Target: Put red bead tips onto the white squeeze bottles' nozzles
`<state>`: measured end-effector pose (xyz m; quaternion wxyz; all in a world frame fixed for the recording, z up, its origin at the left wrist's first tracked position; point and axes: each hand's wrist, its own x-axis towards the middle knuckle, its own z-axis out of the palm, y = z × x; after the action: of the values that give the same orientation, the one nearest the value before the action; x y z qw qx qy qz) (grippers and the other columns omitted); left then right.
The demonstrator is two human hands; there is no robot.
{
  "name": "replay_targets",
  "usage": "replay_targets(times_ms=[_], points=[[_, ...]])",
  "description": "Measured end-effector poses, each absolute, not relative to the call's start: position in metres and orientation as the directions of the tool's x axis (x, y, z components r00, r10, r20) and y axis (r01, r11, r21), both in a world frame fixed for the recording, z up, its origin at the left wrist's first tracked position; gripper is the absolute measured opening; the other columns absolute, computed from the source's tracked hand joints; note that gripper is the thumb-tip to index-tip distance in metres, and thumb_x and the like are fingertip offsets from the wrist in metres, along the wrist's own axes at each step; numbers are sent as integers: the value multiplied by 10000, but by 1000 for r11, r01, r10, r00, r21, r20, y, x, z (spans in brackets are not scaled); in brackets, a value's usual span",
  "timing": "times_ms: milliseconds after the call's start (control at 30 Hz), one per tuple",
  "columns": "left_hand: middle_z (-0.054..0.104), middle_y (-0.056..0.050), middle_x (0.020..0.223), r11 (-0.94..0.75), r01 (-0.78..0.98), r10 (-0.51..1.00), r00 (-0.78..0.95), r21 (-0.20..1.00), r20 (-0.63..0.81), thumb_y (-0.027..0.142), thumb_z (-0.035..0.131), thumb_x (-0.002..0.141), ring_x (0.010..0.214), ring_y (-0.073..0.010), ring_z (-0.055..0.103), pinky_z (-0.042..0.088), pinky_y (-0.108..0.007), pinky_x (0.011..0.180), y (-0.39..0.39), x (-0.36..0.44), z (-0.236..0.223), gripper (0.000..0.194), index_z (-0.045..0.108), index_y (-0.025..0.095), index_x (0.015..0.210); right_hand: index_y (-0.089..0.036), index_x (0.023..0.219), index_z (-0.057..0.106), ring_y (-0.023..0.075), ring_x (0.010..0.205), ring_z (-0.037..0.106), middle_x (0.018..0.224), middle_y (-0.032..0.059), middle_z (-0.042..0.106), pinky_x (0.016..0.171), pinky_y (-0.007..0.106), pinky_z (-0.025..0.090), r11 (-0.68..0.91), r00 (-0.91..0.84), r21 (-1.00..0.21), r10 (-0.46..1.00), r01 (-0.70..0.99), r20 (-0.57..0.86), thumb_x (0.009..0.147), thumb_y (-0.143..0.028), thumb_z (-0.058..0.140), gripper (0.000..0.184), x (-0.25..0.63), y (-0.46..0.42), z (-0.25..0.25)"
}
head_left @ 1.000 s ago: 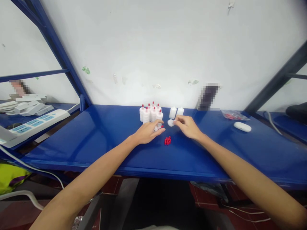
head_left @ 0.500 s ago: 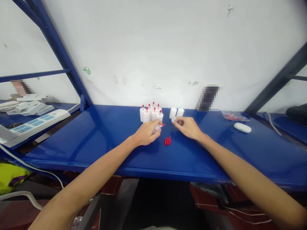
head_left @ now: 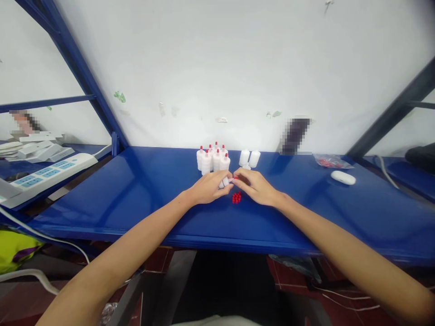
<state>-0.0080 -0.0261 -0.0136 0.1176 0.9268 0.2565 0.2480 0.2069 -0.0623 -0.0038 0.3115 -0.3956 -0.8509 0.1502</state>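
My left hand (head_left: pixel 208 187) is closed around a small white squeeze bottle (head_left: pixel 223 183), which lies tilted with its nozzle toward the right. At the nozzle's tip, my right hand (head_left: pixel 257 187) pinches a red cap (head_left: pixel 235 178); the fingers partly hide it. Just below the hands lies a small cluster of loose red caps (head_left: pixel 236 198). Behind my left hand stand several white bottles (head_left: pixel 205 165) with red-tipped nozzles. Two white bottles (head_left: pixel 244 158) without red tips stand to their right, with small white pieces (head_left: pixel 246 167) in front.
The blue table (head_left: pixel 136 199) meets a white wall behind. On its right are a clear bag (head_left: pixel 332 161) with red pieces and a white oval case (head_left: pixel 343 177). A white power strip (head_left: pixel 56 174) and white boxes (head_left: pixel 44 151) are on the left.
My right hand has moved left from the small white pieces by the two bottles to the nozzle of the held bottle. My left hand has stayed nearly in place. The view has shifted slightly.
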Motion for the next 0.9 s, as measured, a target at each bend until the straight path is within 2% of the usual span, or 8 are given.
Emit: replay_targets(times_ms=[67,133,233,467,633,733,800,900], points=[[656,-59,1008,-847,408,523,752,339,402,362,445,966,828,-178,602,459,-291,752,-26,-8,-14,237,546,184,1085,-213,875,502,160,718,490,819,28,556,699,291,370,661,-516,-474,751,582,412,1006,-454,346,316,205,-62,-4],[654,-61,1034,-861,402,504,760,312,411,335,443,962,835,-175,601,456,-288,759,-26,-7,-14,236,543,188,1117,-215,789,446,159,698,477,764,18,524,689,295,357,649,-504,-481,761,589,409,1015,-450,311,353,203,-61,-6],[644,-65,1043,-878,422,478,767,225,428,310,444,954,822,-172,600,449,-278,739,-26,-5,-15,251,543,189,1151,-219,700,360,137,611,399,651,-17,422,621,286,328,579,-440,-603,813,549,380,1009,-500,291,423,201,-60,-11],[634,-66,1006,-874,484,446,773,35,452,304,412,955,787,-164,591,408,-251,638,-18,-4,-7,272,573,183,1137,-220,736,384,100,520,242,624,-63,263,493,262,244,319,-478,-925,858,208,188,962,-569,381,416,201,-48,-15],[647,-68,1012,-867,497,433,768,-14,472,311,424,945,791,-168,588,405,-262,650,-10,3,22,277,582,190,1138,-236,719,331,81,487,122,596,-94,160,470,251,163,215,-537,-977,824,1,181,926,-578,455,418,200,-30,4],[656,-56,932,-854,520,471,747,28,469,309,435,930,773,-171,588,400,-266,649,-11,6,44,243,594,189,1070,-238,706,307,81,501,122,606,-92,154,481,255,165,243,-566,-970,799,-2,201,932,-573,458,430,202,-24,19],[648,-39,825,-860,496,498,770,118,398,310,429,923,712,-158,576,403,-265,636,-11,-2,58,218,595,179,977,-232,712,321,88,521,158,625,-82,187,495,260,198,274,-610,-960,770,50,188,948,-574,436,431,209,-25,23],[631,-18,741,-779,470,585,782,415,213,310,365,946,580,-116,549,423,-245,578,-6,-29,75,253,581,180,932,-214,727,352,95,576,254,685,-53,287,543,264,273,333,-600,-923,784,193,158,977,-545,412,419,229,-27,22]])
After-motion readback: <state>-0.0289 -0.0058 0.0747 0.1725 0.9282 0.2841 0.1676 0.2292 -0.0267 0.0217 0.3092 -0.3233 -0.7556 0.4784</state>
